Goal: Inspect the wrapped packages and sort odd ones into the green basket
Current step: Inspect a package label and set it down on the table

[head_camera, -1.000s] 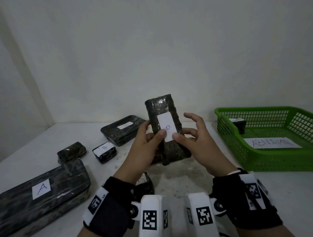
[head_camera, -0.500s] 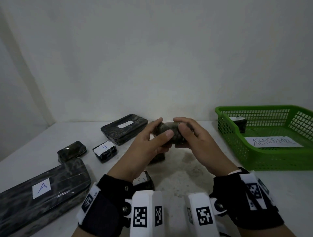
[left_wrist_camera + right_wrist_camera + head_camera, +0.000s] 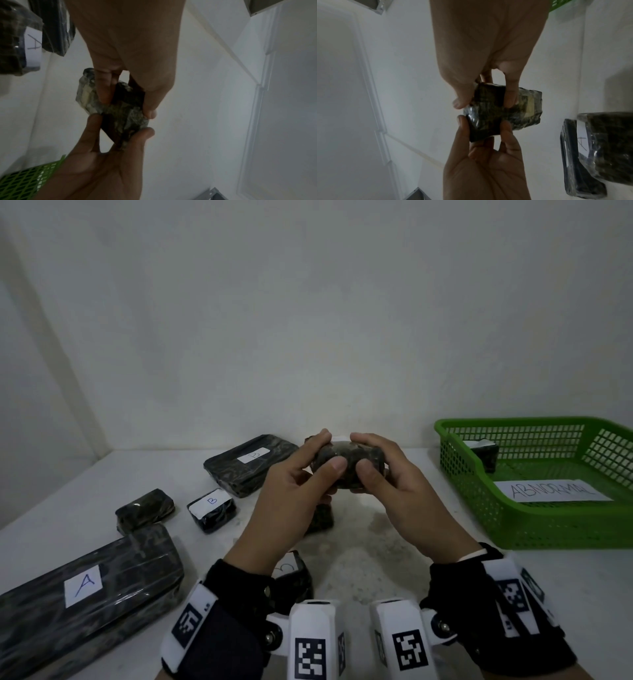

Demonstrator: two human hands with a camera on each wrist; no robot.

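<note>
Both hands hold one dark wrapped package (image 3: pixel 346 462) above the middle of the table, its end turned toward me. My left hand (image 3: pixel 330 451) grips its left half between thumb and fingers. My right hand (image 3: pixel 361 451) grips the right half the same way. The left wrist view shows the package (image 3: pixel 120 113) pinched from above and below. In the right wrist view the package (image 3: pixel 518 113) shows a pale patch under the wrap. The green basket (image 3: pixel 548 529) stands at the right with a paper marked ABNORMAL and a small package (image 3: pixel 486 455) inside.
On the white table lie a long package marked A (image 3: pixel 85 587), a small unmarked one (image 3: pixel 145 508), a small one marked B (image 3: pixel 212 508) and a flat one marked B (image 3: pixel 250 463). Two more sit under my hands (image 3: pixel 320 520) and left wrist (image 3: pixel 293 575). A wall backs the table.
The package stood upright with its white label facing me; both hands have tipped it over and lowered it, so its end faces me. Nothing else moved.
</note>
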